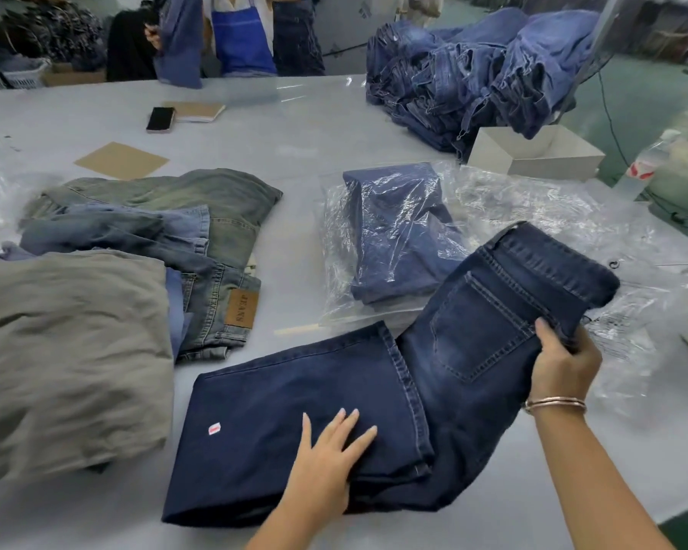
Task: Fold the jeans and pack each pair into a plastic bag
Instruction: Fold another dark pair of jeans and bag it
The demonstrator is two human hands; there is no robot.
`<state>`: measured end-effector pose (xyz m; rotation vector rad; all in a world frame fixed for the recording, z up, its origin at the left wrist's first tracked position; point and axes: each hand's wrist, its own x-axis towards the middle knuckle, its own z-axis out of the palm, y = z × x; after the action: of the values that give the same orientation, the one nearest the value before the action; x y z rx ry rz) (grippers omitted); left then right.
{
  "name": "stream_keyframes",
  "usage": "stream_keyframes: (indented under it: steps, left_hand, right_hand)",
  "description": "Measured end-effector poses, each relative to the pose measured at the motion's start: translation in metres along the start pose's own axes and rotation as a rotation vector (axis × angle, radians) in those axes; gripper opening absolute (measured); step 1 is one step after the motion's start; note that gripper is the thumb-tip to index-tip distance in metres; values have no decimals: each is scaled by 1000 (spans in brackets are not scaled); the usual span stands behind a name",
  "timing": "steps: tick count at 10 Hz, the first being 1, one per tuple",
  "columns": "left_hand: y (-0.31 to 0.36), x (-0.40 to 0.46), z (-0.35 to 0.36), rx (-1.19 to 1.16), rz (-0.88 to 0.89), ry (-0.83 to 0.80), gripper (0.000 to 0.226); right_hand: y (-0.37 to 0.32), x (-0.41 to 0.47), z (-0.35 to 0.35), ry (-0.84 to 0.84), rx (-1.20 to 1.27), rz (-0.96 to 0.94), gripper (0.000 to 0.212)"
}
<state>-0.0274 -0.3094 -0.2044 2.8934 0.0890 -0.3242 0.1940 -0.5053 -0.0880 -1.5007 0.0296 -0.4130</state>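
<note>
One pair of dark blue jeans on the pale table near the front edge, half folded: leg section doubled flat at left, waist and back-pocket end lifted at right. One bagged pair in a clear plastic bag lies just behind it, touching the table. More loose clear plastic spread to the right; count unclear. Left side: a loose heap of faded jeans, at least three pairs overlapping, one showing a brown JEANS patch; a grey-green cloth overlaps the heap's near side. Far right: one tall stack of blue jeans, number unreadable, beside one white open box. One cardboard sheet, one black phone-like item. Left hand palm down, fingers straight and slightly spread, pressing the folded leg section. Right hand grips the waist end, thumb on top, fingers curled under the denim, wrist raised, two bangles on it. Another person in a blue apron stands across the table.
</note>
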Motion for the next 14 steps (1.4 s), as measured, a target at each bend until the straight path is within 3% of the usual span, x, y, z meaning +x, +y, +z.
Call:
stream_keyframes:
  steps: [1,2,3,4,5,6,7,8,9,10,11,12,13,14]
  left_hand:
    - [-15,2,-1,3,-56,-17,90]
    - [-11,4,-5,-153,-59,218,90]
    - [-3,10,-1,-187,18,338,85]
    - [-2,7,8,38,18,-23,83]
    - [-9,8,17,54,48,-102,84]
    - [-22,9,9,-318,69,-107,71]
    - [-29,-2,-21,-1632,-289,204,34]
    - [-70,-16,-21,-2485,-662,424,64]
    - [-92,-29,-25,-2458,-685,260,74]
    - [-95,-27,-41,-2202,-800,174,61]
    - [-89,-19,-59,-1765,-880,135,49]
    - [-72,-9,-72,-1400,-935,308,38]
    - [-60,-10,-88,-1599,-817,596,37]
    - [-65,-27,-88,-1709,-776,854,35]
  right_hand:
    - [-10,6,2,-4,-35,-35,21]
    - [-11,-4,13,-97,-134,-124,12]
    - [-9,-16,24,-172,-184,-210,10]
    - [-15,-25,38,-222,-220,-347,16]
    - [-28,-45,56,-274,-263,-557,10]
    - [-28,-95,77,-509,-237,-715,28]
    - [-4,-153,95,-1045,-503,-822,54]
    - [38,-190,95,-1711,-1010,-719,76]
    - [57,-194,84,-1788,-946,-683,75]
    - [59,-185,72,-1725,-894,-663,73]
    - [57,-177,56,-1613,-1039,-745,81]
    - [47,-174,42,-1397,-1174,-763,91]
    - [46,-169,34,-1197,-819,-819,88]
    - [40,-167,38,-1099,-795,-832,101]
